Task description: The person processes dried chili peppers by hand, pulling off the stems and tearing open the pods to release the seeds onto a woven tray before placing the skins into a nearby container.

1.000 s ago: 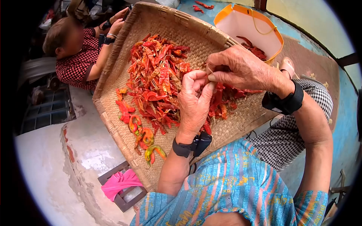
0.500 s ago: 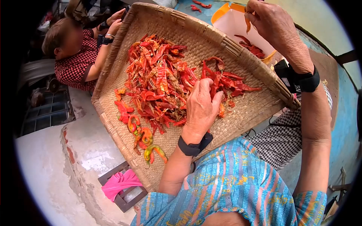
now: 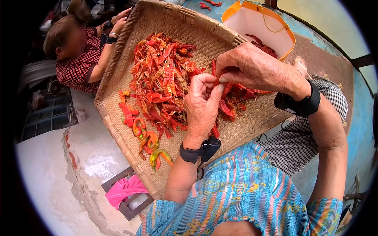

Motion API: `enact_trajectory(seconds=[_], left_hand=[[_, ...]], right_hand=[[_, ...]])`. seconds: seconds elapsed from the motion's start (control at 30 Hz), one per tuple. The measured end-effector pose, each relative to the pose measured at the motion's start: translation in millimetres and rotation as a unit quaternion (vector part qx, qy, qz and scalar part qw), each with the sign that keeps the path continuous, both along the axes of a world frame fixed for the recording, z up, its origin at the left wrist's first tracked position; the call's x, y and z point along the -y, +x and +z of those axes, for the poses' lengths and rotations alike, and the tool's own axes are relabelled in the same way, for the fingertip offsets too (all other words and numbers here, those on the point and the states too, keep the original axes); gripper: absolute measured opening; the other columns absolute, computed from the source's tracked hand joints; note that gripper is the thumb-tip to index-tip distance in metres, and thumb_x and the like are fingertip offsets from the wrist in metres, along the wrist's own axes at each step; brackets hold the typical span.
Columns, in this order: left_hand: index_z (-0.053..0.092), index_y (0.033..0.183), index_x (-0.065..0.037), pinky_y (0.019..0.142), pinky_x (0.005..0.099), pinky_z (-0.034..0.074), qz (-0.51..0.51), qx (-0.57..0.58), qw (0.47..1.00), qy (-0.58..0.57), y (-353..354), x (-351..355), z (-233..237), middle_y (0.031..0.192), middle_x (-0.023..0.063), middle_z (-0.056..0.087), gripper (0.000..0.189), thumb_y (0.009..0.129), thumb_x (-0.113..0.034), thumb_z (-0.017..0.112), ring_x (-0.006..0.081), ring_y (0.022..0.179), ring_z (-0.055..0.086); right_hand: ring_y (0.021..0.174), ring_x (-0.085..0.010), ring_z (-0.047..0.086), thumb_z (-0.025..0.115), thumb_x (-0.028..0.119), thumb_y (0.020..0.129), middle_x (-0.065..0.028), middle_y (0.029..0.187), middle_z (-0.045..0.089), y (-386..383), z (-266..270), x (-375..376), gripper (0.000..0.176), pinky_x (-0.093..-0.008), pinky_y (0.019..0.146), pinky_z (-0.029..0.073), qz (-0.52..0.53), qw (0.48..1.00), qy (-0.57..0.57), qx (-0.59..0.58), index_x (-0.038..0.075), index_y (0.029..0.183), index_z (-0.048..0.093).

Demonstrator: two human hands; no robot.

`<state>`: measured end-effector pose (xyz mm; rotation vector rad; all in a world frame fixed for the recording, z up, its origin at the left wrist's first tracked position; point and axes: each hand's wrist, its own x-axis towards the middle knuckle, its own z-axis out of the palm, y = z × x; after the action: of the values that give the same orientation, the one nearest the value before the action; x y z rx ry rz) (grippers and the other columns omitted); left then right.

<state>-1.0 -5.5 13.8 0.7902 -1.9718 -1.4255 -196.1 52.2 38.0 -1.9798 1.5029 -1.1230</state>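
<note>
Woven tray [image 3: 210, 39]: red chilli heap [image 3: 161, 80], curled greenish chilli [image 3: 154, 155].

From my remote seat I can read no text, label, brand, number or sign. Nearer me than the woven tray [image 3: 214, 39], the blue garment [image 3: 236, 173] bears yellow marks; I cannot tell whether they are lettering or just pattern. At the tray's near edge, I make out no wording on the black wrist device [image 3: 212, 147], nor on the orange-rimmed bag [image 3: 252, 21] beside its far right side.
</note>
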Motion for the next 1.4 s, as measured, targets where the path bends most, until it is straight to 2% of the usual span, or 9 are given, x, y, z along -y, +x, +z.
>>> enact_trajectory(seconds=[0.17,0.33,0.53,0.67,0.83,0.9,0.93,1.2,1.4], left_hand=[[0.053,0.118,-0.002,0.078,0.0218,0.051,-0.011,-0.033,0.995,0.093,0,0,4,0.098,0.0038,0.063,0.023,0.098,-0.011,0.062,0.007,0.085,0.06],[0.054,0.121,-0.001,0.076,0.0222,0.051,0.007,0.036,0.999,0.007,5,5,-4,0.099,0.0047,0.064,0.029,0.097,-0.015,0.065,0.0078,0.084,0.06],[0.054,0.115,-0.001,0.069,0.0407,0.053,-0.059,0.172,0.951,-0.25,4,1,-17,0.096,0.0191,0.062,0.033,0.086,-0.007,0.069,0.0323,0.08,0.065],[0.058,0.114,0.001,0.067,0.0315,0.051,-0.044,0.182,0.946,-0.265,1,2,-23,0.086,0.011,0.063,0.031,0.086,-0.006,0.069,0.017,0.068,0.058],[0.059,0.114,0.001,0.071,0.0291,0.053,-0.033,0.194,0.971,-0.132,2,4,-11,0.087,0.0104,0.066,0.027,0.09,-0.008,0.066,0.0148,0.075,0.062],[0.061,0.113,0.0,0.073,0.0278,0.054,-0.026,0.192,0.973,-0.127,5,6,-10,0.089,0.007,0.067,0.024,0.092,-0.009,0.065,0.0126,0.08,0.063],[0.061,0.113,-0.001,0.074,0.0272,0.054,-0.012,0.184,0.977,-0.106,6,7,-10,0.09,0.0054,0.066,0.023,0.092,-0.008,0.065,0.0116,0.081,0.063],[0.055,0.12,0.0,0.078,0.0209,0.05,0.009,-0.045,0.997,0.069,0,7,8,0.1,0.0029,0.063,0.026,0.096,-0.006,0.063,0.0069,0.087,0.059],[0.055,0.119,-0.002,0.073,0.0225,0.053,-0.013,-0.119,0.986,0.118,-19,10,13,0.099,0.0042,0.065,0.026,0.096,-0.009,0.064,0.0088,0.083,0.063]], right_hand=[[0.068,-0.0323,0.063,0.066,0.01,0.086,-0.0185,0.071,0.062,-9,13,-1,0.011,-0.0377,0.062,0.05,-0.023,0.998,-0.053,0.023,-0.001,0.086,0.063],[0.07,-0.0075,0.053,0.063,0.017,0.098,-0.0004,0.08,0.06,-45,20,-6,0.016,-0.0276,0.061,0.047,-0.098,0.993,-0.053,0.039,0.001,0.101,0.063],[0.056,-0.016,0.057,0.066,0.01,0.093,-0.0116,0.066,0.061,-72,44,-20,0.013,-0.028,0.051,0.047,-0.387,0.904,-0.136,-0.123,0.0,0.087,0.061],[0.063,-0.0333,0.063,0.067,0.009,0.088,-0.0165,0.069,0.063,-70,35,-21,0.012,-0.0379,0.059,0.051,-0.403,0.866,-0.17,-0.241,-0.001,0.086,0.061],[0.085,-0.0331,0.061,0.067,0.012,0.088,-0.0159,0.085,0.063,-74,11,-27,0.02,-0.0415,0.079,0.049,-0.282,0.904,-0.214,-0.24,0.001,0.104,0.063],[0.076,-0.0321,0.062,0.065,0.011,0.089,-0.0142,0.079,0.063,-70,10,-21,0.015,-0.039,0.072,0.051,-0.233,0.922,-0.222,-0.214,0.0,0.1,0.065],[0.069,-0.0139,0.06,0.066,0.02,0.095,-0.0051,0.079,0.062,-69,6,-9,0.021,-0.0281,0.065,0.051,-0.236,0.942,-0.13,-0.203,0.002,0.106,0.065],[0.059,-0.0218,0.056,0.072,0.03,0.089,-0.0118,0.064,0.058,-8,9,-5,0.033,-0.0354,0.058,0.046,0.016,0.998,0.052,0.026,-0.002,0.092,0.067],[0.058,-0.0209,0.056,0.072,0.022,0.087,-0.0133,0.062,0.058,-8,10,-2,0.027,-0.0396,0.056,0.045,-0.025,0.995,0.063,0.073,-0.002,0.078,0.063]])
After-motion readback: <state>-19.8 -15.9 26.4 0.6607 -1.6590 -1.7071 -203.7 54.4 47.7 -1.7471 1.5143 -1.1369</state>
